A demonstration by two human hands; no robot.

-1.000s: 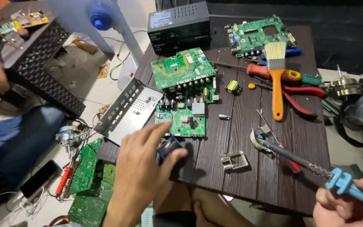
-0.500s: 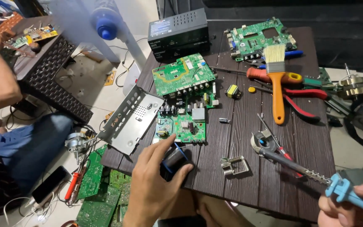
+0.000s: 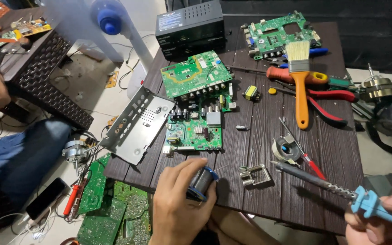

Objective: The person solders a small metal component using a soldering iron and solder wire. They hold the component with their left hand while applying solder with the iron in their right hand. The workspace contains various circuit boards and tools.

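Both of our hands work at the near edge of a dark wood-grain table. Our left hand is closed around a blue spool of solder wire, which rests on the table just below the small green circuit board; a thin strand of wire leads off the spool to the right. Our right hand grips the blue handle of a soldering iron, whose dark shaft slants up and to the left, tip near a small metal bracket.

Further items, in descending size: a black electronics box stands at the far edge. A perforated metal shield plate overhangs the left edge. A larger green circuit board lies above the small one, and another lies at the far right corner. A paintbrush with an orange handle lies across red-handled pliers. A tape roll sits near the iron. A yellow component lies beside the large board.
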